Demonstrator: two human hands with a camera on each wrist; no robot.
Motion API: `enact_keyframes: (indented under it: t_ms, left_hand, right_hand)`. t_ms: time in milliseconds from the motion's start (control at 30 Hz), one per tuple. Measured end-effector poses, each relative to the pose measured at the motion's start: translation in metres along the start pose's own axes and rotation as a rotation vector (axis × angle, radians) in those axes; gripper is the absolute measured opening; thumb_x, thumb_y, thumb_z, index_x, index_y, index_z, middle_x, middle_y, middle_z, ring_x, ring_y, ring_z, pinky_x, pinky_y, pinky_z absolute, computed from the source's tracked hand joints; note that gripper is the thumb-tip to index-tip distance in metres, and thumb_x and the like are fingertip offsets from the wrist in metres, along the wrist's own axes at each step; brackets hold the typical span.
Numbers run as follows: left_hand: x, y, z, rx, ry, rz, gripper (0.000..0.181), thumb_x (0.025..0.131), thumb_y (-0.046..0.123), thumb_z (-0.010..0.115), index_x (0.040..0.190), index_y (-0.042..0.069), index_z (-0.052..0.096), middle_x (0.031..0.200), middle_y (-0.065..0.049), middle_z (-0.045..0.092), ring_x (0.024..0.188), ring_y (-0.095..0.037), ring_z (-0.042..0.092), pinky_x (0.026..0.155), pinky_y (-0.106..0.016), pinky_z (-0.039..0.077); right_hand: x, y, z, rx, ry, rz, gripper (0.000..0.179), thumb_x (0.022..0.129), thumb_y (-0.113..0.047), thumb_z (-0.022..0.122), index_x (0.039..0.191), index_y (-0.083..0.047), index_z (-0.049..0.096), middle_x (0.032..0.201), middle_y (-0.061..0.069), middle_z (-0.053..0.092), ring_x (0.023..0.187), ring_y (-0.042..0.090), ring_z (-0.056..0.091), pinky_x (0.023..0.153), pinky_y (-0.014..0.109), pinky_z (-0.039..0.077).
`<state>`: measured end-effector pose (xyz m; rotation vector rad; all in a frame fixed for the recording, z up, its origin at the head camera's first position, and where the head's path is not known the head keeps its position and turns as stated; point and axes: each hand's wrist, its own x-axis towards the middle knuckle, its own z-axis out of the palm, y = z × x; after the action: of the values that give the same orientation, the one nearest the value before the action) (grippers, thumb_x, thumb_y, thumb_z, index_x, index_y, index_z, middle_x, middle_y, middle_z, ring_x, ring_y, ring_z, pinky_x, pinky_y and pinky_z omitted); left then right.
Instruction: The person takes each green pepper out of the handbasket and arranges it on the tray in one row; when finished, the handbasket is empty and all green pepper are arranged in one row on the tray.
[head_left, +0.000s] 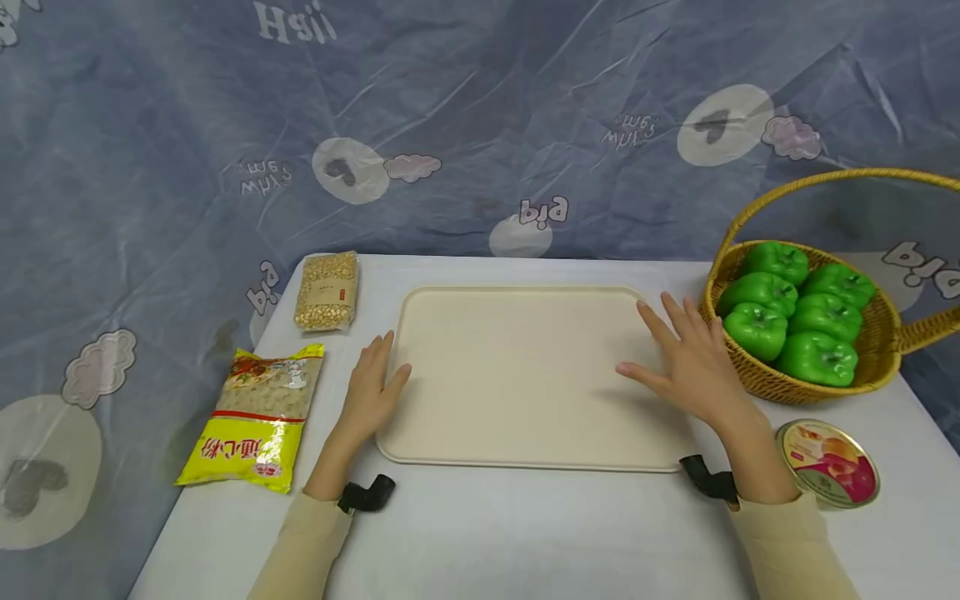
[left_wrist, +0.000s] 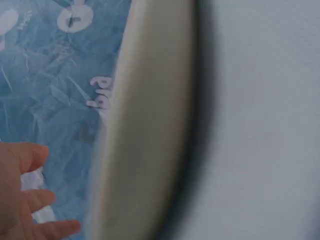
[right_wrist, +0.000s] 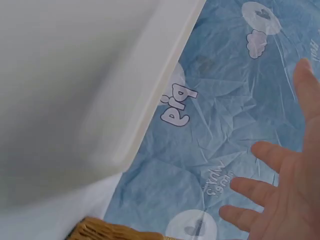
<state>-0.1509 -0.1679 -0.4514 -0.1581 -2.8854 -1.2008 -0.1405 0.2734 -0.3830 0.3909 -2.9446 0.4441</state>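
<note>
A cream rectangular tray (head_left: 517, 375) lies on the white table between my two hands. My left hand (head_left: 370, 389) is by the tray's left edge, fingers straight and pointing away from me, holding nothing. Over the tray's right side, my right hand (head_left: 690, 362) spreads its fingers and casts a shadow on the tray; it holds nothing either. In the left wrist view the tray's rim (left_wrist: 145, 130) looms close and blurred, with fingers (left_wrist: 40, 200) at lower left. The right wrist view has the tray's corner (right_wrist: 135, 135) at left and spread fingers (right_wrist: 255, 192) at right.
A wicker basket (head_left: 772, 385) of several green bell peppers (head_left: 817, 358) stands at the back right. In front of it lies a round tin (head_left: 828, 463). On the left are a yellow pasta bag (head_left: 255, 417) and a clear pack of pale beans or grains (head_left: 327, 292).
</note>
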Motion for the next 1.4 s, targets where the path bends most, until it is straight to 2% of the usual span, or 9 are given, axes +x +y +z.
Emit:
enact_keyframes:
  t_ms: [100,200,333,533,733,1000,1133,1233,1400]
  left_hand:
    - [-0.001,-0.015,0.004,-0.098,-0.001,-0.014,0.064,0.102,0.030,0.048,0.156,0.010,0.021,0.161,-0.022,0.017,0.150,-0.045,0.005,0.118,-0.065,0.001]
    - [-0.001,-0.027,0.007,-0.137,0.029,0.007,0.060,0.101,0.024,0.049,0.154,0.008,0.026,0.160,-0.021,0.021,0.150,-0.044,0.006,0.118,-0.064,-0.004]
    - [0.001,-0.036,0.010,-0.116,0.089,0.037,0.055,0.100,0.018,0.050,0.151,0.005,0.034,0.157,-0.021,0.030,0.149,-0.044,0.012,0.118,-0.062,-0.004]
    - [-0.002,-0.041,0.012,-0.045,0.137,0.033,0.049,0.098,0.014,0.049,0.146,0.005,0.043,0.152,-0.020,0.039,0.147,-0.043,0.018,0.119,-0.060,0.000]
    - [-0.004,-0.045,0.018,0.026,0.188,0.056,0.046,0.096,0.012,0.050,0.141,0.004,0.049,0.148,-0.022,0.044,0.144,-0.044,0.023,0.118,-0.061,0.006]
    - [-0.003,-0.042,0.020,0.032,0.185,0.060,0.046,0.096,0.011,0.050,0.141,0.004,0.049,0.148,-0.022,0.044,0.145,-0.043,0.023,0.118,-0.061,0.006]
    - [-0.003,-0.040,0.019,0.036,0.171,0.052,0.046,0.096,0.011,0.050,0.142,0.004,0.049,0.149,-0.021,0.043,0.146,-0.042,0.022,0.118,-0.061,0.005]
    - [-0.002,-0.040,0.019,0.034,0.170,0.056,0.046,0.096,0.011,0.050,0.142,0.004,0.049,0.149,-0.021,0.043,0.146,-0.042,0.022,0.119,-0.060,0.005]
    - [-0.002,-0.039,0.020,0.023,0.183,0.069,0.045,0.096,0.011,0.050,0.141,0.004,0.050,0.148,-0.022,0.044,0.145,-0.042,0.023,0.119,-0.060,0.005]
  right_hand:
    - [-0.007,0.003,-0.006,0.053,0.038,-0.030,0.090,0.083,-0.053,0.071,0.155,-0.019,0.029,0.160,0.025,0.019,0.149,0.048,0.008,0.111,0.075,0.004]
    - [-0.015,0.008,-0.012,0.104,0.073,-0.050,0.090,0.082,-0.046,0.075,0.155,-0.019,0.031,0.160,0.024,0.021,0.149,0.045,0.009,0.110,0.075,0.006]
    - [-0.021,0.014,-0.018,0.159,0.122,-0.083,0.090,0.080,-0.039,0.078,0.154,-0.017,0.031,0.160,0.023,0.021,0.150,0.043,0.012,0.113,0.072,0.009]
    - [-0.023,0.022,-0.023,0.209,0.176,-0.092,0.092,0.078,-0.035,0.081,0.154,-0.016,0.032,0.160,0.021,0.022,0.147,0.047,0.017,0.111,0.072,0.017]
    - [-0.029,0.039,-0.036,0.271,0.215,0.016,0.093,0.078,-0.026,0.083,0.155,-0.020,0.030,0.161,0.018,0.020,0.144,0.052,0.016,0.108,0.076,0.011]
    - [-0.051,0.076,-0.060,0.314,0.306,0.236,0.094,0.083,-0.022,0.077,0.157,-0.024,0.020,0.164,0.013,0.015,0.149,0.044,0.012,0.111,0.074,0.008]
    - [-0.062,0.094,-0.064,0.299,0.333,0.361,0.092,0.087,-0.024,0.072,0.158,-0.024,0.015,0.163,0.014,0.014,0.147,0.045,0.017,0.122,0.053,0.014]
    - [-0.068,0.105,-0.064,0.302,0.342,0.409,0.092,0.088,-0.023,0.071,0.159,-0.024,0.011,0.163,0.015,0.014,0.146,0.045,0.017,0.123,0.046,0.014]
    - [-0.074,0.117,-0.063,0.348,0.329,0.475,0.094,0.089,-0.022,0.069,0.159,-0.020,0.005,0.164,0.017,0.006,0.149,0.043,0.005,0.119,0.062,0.006]
